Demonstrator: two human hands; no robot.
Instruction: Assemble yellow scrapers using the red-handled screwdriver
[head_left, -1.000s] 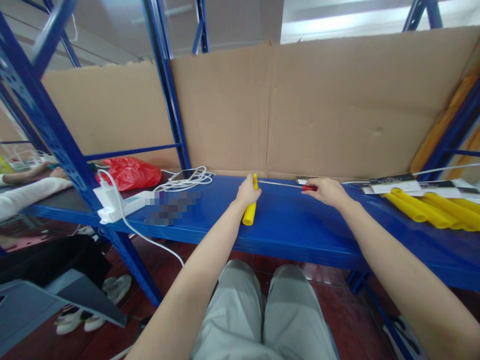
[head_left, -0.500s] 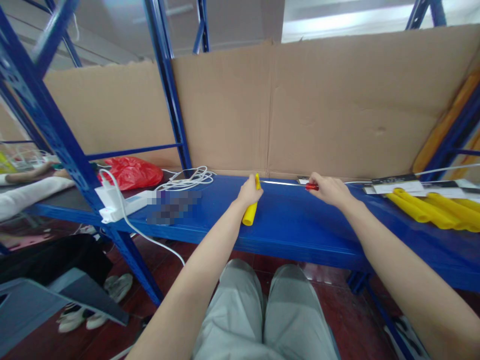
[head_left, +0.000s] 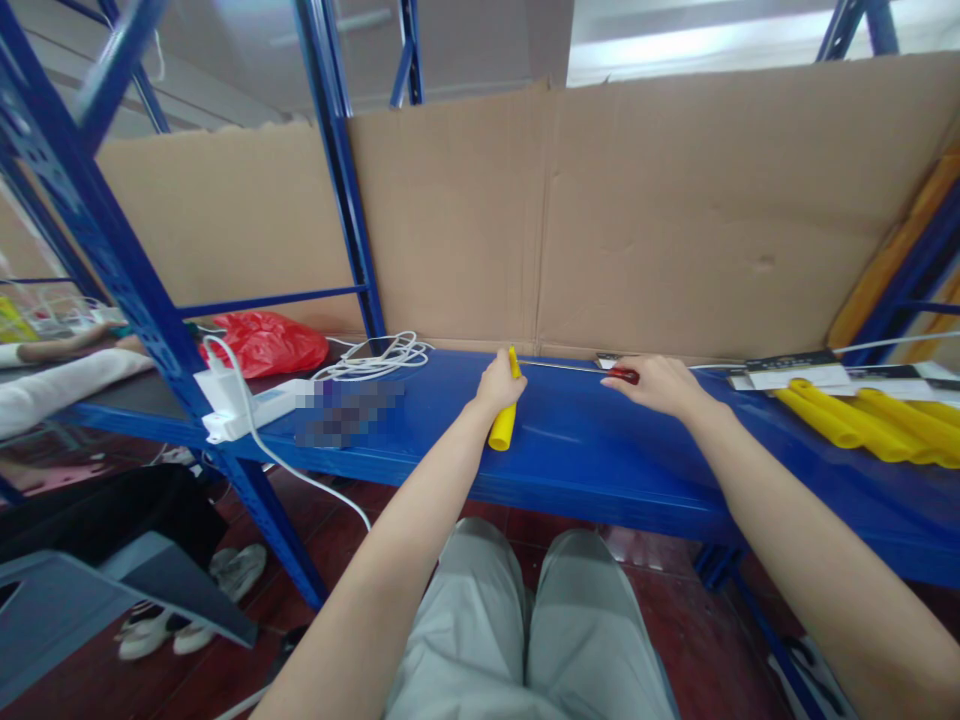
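Note:
My left hand [head_left: 500, 386] is closed around a yellow tube [head_left: 503, 428], which rests on the blue shelf [head_left: 592, 430] with its near end toward me. To the right, my right hand [head_left: 656, 383] grips a screwdriver [head_left: 621, 376] by its red handle. The thin metal shaft lies level and points left, reaching the yellow tube beside my left fingers. Whether its tip touches the tube or something on it is too small to tell. My fingers hide the upper part of the tube.
More yellow tubes [head_left: 885, 420] with black-and-white cards [head_left: 795, 368] lie at the right. On the left are a white power strip [head_left: 262, 405], coiled white cable [head_left: 390, 355] and a red plastic bag [head_left: 266, 343]. Cardboard [head_left: 675, 210] stands behind. Another person's arm [head_left: 75, 380] rests at far left.
The screwdriver's handle and shaft look darker and turned, with my right fingers shifted on the handle. My left hand and the yellow tube stay nearly in place.

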